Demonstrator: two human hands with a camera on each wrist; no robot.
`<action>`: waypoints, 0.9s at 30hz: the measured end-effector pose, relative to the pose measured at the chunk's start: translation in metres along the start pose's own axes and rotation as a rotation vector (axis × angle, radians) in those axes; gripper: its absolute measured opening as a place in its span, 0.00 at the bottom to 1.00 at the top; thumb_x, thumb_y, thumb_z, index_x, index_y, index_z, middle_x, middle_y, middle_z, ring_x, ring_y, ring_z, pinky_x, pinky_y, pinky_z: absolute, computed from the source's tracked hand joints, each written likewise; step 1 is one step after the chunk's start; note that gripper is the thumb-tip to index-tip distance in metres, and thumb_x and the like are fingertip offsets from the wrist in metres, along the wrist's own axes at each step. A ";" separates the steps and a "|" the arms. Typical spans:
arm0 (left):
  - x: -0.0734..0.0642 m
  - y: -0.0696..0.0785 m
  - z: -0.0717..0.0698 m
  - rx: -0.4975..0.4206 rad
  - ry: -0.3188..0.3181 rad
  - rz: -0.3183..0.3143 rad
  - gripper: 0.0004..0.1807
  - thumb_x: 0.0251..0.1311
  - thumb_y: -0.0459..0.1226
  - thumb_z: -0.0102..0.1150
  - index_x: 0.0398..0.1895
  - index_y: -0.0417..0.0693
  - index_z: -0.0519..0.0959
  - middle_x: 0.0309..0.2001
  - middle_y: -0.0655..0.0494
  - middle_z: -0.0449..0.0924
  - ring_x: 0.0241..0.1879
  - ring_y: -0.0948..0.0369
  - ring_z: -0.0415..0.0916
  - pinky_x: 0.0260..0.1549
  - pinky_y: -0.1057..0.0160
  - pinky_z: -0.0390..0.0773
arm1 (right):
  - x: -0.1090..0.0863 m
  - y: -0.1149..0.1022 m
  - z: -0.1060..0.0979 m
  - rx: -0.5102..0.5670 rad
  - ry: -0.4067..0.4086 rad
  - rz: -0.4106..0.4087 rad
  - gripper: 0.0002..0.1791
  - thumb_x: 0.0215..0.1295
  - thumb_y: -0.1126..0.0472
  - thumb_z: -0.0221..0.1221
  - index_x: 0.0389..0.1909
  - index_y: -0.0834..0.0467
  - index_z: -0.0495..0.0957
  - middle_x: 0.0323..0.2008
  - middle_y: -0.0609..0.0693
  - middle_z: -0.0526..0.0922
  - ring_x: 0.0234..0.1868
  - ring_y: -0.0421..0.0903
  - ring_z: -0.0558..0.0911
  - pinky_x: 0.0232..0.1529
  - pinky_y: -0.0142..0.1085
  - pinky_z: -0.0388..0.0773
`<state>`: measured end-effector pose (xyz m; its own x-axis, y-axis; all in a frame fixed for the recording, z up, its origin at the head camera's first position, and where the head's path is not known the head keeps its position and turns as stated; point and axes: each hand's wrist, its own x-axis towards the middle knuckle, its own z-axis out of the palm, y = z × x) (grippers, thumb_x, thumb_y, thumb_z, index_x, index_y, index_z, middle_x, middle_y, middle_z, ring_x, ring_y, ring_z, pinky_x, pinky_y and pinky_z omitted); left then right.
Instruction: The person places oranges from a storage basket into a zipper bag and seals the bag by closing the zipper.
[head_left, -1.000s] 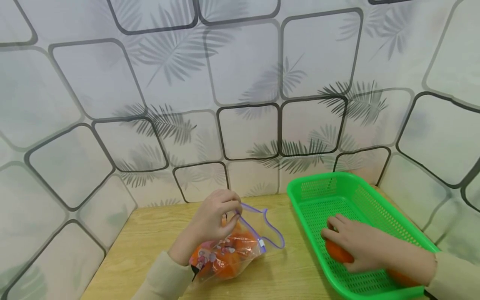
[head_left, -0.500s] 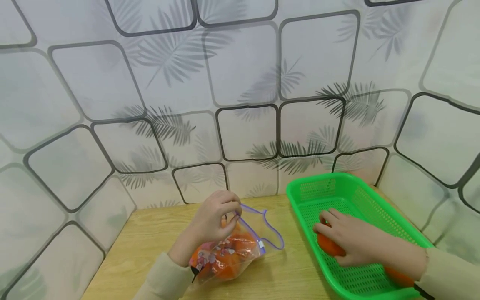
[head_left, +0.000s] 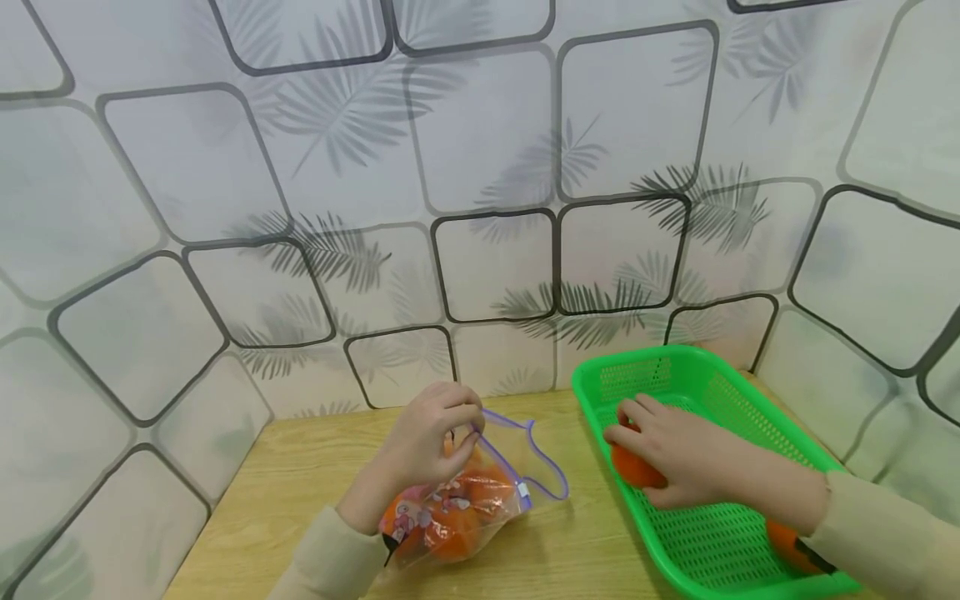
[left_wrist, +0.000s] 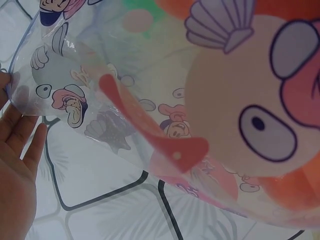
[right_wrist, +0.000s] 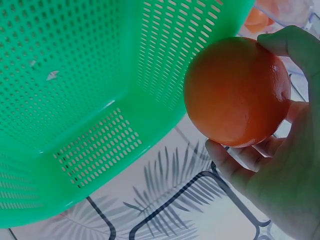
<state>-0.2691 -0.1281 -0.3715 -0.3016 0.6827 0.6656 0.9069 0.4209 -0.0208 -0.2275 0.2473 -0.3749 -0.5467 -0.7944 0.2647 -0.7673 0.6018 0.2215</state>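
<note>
My left hand (head_left: 435, 433) pinches the rim of a clear zip bag (head_left: 498, 500) with a purple seal and cartoon prints. The bag lies on the table with its mouth spread toward the right; several oranges (head_left: 453, 533) show through its plastic. In the left wrist view, fingers (left_wrist: 22, 127) hold the bag's edge. My right hand (head_left: 678, 454) grips one smooth orange (right_wrist: 237, 92) with thumb and fingers around it, over the left rim of the green basket (head_left: 588, 400). A second orange (head_left: 787, 542) lies in the basket's near end, partly hidden by my right forearm.
The wooden table (head_left: 300, 475) runs back to a wall (head_left: 495, 267) covered in leaf-and-square patterned paper. Walls close in on the left and right too. The basket stands near the right wall, with a strip of table between it and the bag.
My right hand has lifted the orange up and to the left, from inside the basket to its left rim. My left hand and the bag have stayed in place.
</note>
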 end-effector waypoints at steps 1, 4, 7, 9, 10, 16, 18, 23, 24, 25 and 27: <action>0.000 0.000 0.000 0.001 0.000 0.001 0.05 0.53 0.34 0.68 0.29 0.54 0.82 0.37 0.60 0.83 0.40 0.60 0.80 0.48 0.57 0.82 | 0.002 0.000 -0.001 -0.003 0.005 -0.001 0.36 0.41 0.50 0.76 0.56 0.49 0.76 0.47 0.48 0.74 0.44 0.43 0.72 0.38 0.39 0.80; 0.000 0.000 0.000 0.003 0.005 0.008 0.05 0.53 0.33 0.68 0.29 0.54 0.82 0.37 0.60 0.83 0.41 0.60 0.80 0.48 0.57 0.82 | 0.006 -0.001 -0.003 -0.006 0.019 -0.012 0.36 0.41 0.49 0.77 0.55 0.49 0.76 0.47 0.48 0.74 0.44 0.44 0.72 0.38 0.40 0.81; -0.001 0.000 0.000 0.003 0.015 0.014 0.06 0.52 0.33 0.68 0.29 0.54 0.82 0.37 0.60 0.83 0.40 0.60 0.80 0.48 0.57 0.82 | 0.011 -0.001 -0.005 -0.008 0.026 -0.018 0.36 0.42 0.49 0.77 0.56 0.48 0.76 0.47 0.48 0.74 0.44 0.44 0.72 0.38 0.40 0.81; -0.001 0.000 0.000 0.002 0.019 0.015 0.06 0.52 0.33 0.69 0.29 0.54 0.82 0.36 0.59 0.83 0.40 0.60 0.80 0.47 0.57 0.82 | 0.013 -0.002 -0.005 -0.006 0.026 -0.018 0.37 0.42 0.50 0.77 0.56 0.48 0.76 0.48 0.48 0.74 0.45 0.45 0.73 0.37 0.40 0.81; -0.001 -0.001 0.000 0.001 0.019 0.014 0.06 0.52 0.33 0.69 0.29 0.54 0.82 0.36 0.60 0.83 0.40 0.60 0.80 0.47 0.57 0.82 | 0.015 -0.002 -0.006 -0.007 0.026 -0.015 0.36 0.42 0.50 0.76 0.56 0.48 0.76 0.48 0.49 0.75 0.45 0.45 0.73 0.38 0.40 0.81; -0.001 -0.001 0.000 0.005 0.016 0.011 0.06 0.53 0.33 0.68 0.29 0.54 0.82 0.37 0.60 0.83 0.40 0.61 0.80 0.47 0.57 0.82 | 0.021 -0.003 -0.006 -0.001 0.018 -0.007 0.38 0.41 0.51 0.76 0.58 0.49 0.76 0.49 0.50 0.75 0.47 0.46 0.74 0.39 0.40 0.82; -0.001 -0.002 0.000 0.005 0.016 0.012 0.06 0.53 0.33 0.68 0.29 0.54 0.82 0.37 0.60 0.83 0.40 0.60 0.80 0.47 0.57 0.82 | 0.023 -0.004 -0.006 -0.003 0.016 -0.011 0.39 0.40 0.51 0.76 0.59 0.50 0.76 0.49 0.50 0.75 0.46 0.46 0.74 0.39 0.40 0.82; -0.001 -0.001 0.000 -0.001 0.017 0.012 0.06 0.53 0.33 0.68 0.29 0.54 0.82 0.37 0.60 0.83 0.40 0.60 0.80 0.48 0.56 0.82 | 0.029 -0.005 -0.007 -0.010 0.023 -0.026 0.37 0.41 0.52 0.76 0.57 0.49 0.76 0.47 0.50 0.75 0.44 0.45 0.74 0.40 0.41 0.82; 0.000 -0.001 0.000 -0.001 0.018 0.013 0.06 0.52 0.33 0.68 0.29 0.54 0.82 0.37 0.60 0.83 0.40 0.60 0.80 0.48 0.56 0.82 | 0.030 -0.006 -0.007 -0.012 0.025 -0.028 0.37 0.41 0.52 0.76 0.57 0.49 0.76 0.47 0.50 0.75 0.44 0.45 0.74 0.40 0.41 0.82; 0.000 -0.001 -0.001 -0.001 0.018 0.013 0.06 0.53 0.33 0.68 0.29 0.54 0.82 0.37 0.60 0.83 0.40 0.60 0.80 0.48 0.56 0.82 | 0.031 -0.006 -0.007 -0.013 0.029 -0.028 0.37 0.41 0.52 0.76 0.57 0.49 0.76 0.47 0.50 0.76 0.44 0.45 0.74 0.40 0.41 0.82; 0.000 -0.001 0.000 -0.002 0.017 0.015 0.06 0.53 0.33 0.68 0.29 0.54 0.82 0.37 0.59 0.83 0.40 0.60 0.80 0.48 0.56 0.82 | 0.033 -0.007 -0.008 -0.012 0.029 -0.027 0.37 0.42 0.52 0.76 0.57 0.49 0.76 0.47 0.49 0.75 0.44 0.45 0.74 0.40 0.41 0.82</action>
<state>-0.2697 -0.1285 -0.3710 -0.2833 0.6782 0.6781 0.9117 0.4097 -0.0289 -0.2378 0.2173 -0.3604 -0.5152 -0.8080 0.2859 -0.7775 0.5810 0.2407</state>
